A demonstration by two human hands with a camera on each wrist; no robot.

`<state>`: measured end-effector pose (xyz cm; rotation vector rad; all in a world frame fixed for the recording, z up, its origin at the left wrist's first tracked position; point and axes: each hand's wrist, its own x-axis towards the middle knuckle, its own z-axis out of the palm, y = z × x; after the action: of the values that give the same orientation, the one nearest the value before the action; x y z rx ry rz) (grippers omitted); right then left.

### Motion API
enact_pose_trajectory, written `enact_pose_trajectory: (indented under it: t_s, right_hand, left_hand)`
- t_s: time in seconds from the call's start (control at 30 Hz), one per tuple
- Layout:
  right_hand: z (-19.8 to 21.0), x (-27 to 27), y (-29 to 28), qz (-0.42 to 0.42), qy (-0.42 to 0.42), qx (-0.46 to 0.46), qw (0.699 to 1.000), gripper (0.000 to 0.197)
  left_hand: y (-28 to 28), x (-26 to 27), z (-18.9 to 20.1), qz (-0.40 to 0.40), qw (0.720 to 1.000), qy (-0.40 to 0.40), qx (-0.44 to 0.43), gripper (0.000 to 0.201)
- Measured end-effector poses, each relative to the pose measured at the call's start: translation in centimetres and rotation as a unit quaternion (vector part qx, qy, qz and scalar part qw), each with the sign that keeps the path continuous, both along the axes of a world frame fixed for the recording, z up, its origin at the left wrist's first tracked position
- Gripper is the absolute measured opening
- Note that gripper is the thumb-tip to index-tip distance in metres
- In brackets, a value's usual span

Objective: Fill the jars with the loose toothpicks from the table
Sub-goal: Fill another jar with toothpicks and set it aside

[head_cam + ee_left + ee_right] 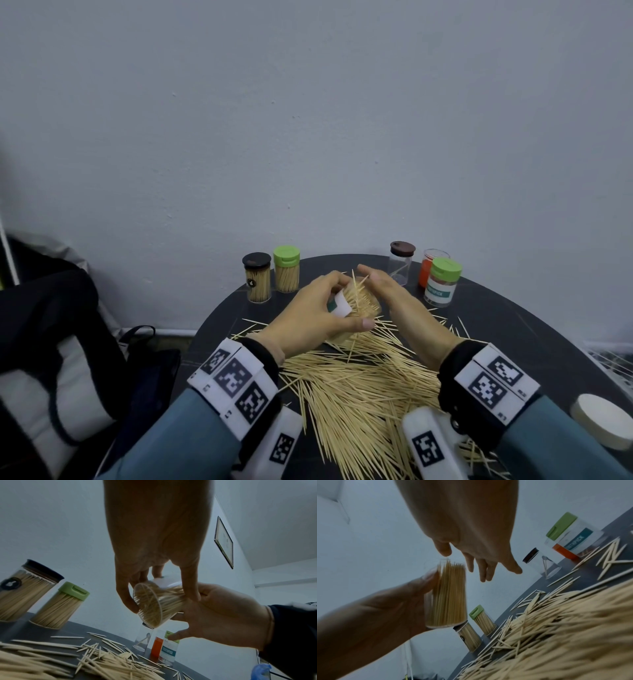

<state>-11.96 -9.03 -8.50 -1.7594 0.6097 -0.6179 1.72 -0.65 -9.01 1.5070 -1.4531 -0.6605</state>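
Nearest, a large heap of loose toothpicks (359,387) covers the dark table (513,329). Above it, the left hand (308,308) grips a lidless clear jar (447,595) (nearly full), while the right hand (387,291) hovers beside its mouth, fingers straight, holding nothing. Farther back stand two filled, capped jars (270,277); three jars (424,270) on the right look almost empty, so much remains.

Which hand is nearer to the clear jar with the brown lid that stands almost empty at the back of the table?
The right hand. Its fingers reach out just in front of the brown-lidded jar, apart from it. The left hand is farther off, gripping the open jar.
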Motion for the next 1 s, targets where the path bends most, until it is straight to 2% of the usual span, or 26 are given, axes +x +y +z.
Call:
enact_pose_trajectory:
  t_s: [0.13, 0.2, 0.3, 0.43, 0.63, 0.77, 0.9, 1.0]
  right_hand:
    - [0.8, -0.3, 0.1, 0.004, -0.059, -0.067, 0.996, 0.025]
    - [0.9, -0.3, 0.0, 0.021, -0.057, -0.111, 0.992, 0.021]
    - [0.5, -0.2, -0.3, -0.013, -0.067, -0.165, 0.984, 0.013]
    - [0.4, -0.5, -0.8, -0.057, -0.089, -0.160, 0.981, 0.016]
    - [0.4, -0.4, -0.5, 0.009, -0.046, -0.144, 0.988, 0.042]
    - [0.6, -0.4, -0.5, 0.002, -0.042, -0.141, 0.989, 0.037]
    - [0.0, -0.2, -0.2, 0.027, -0.021, -0.155, 0.987, 0.042]
    - [-0.2, 0.0, 0.1, 0.034, 0.009, -0.189, 0.981, 0.034]
  left_hand:
    - [0.0, 0.1, -0.1, 0.005, 1.000, -0.011, 0.005, 0.056]
    - [0.0, 0.0, -0.1, 0.000, 1.000, -0.016, 0.006, 0.059]
    - [0.0, 0.1, -0.2, -0.006, 1.000, -0.007, 0.009, 0.063]
    - [0.1, 0.2, 0.1, 0.036, 0.999, 0.002, 0.004, 0.052]
    - [0.3, 0.2, 0.6, 0.100, 0.994, 0.029, -0.033, 0.043]
    - [0.3, 0.3, 0.6, 0.108, 0.993, 0.043, -0.030, 0.044]
    - [0.4, 0.3, 0.5, 0.099, 0.995, 0.020, -0.022, 0.045]
    - [0.5, 0.3, 0.6, 0.099, 0.995, 0.008, -0.019, 0.045]
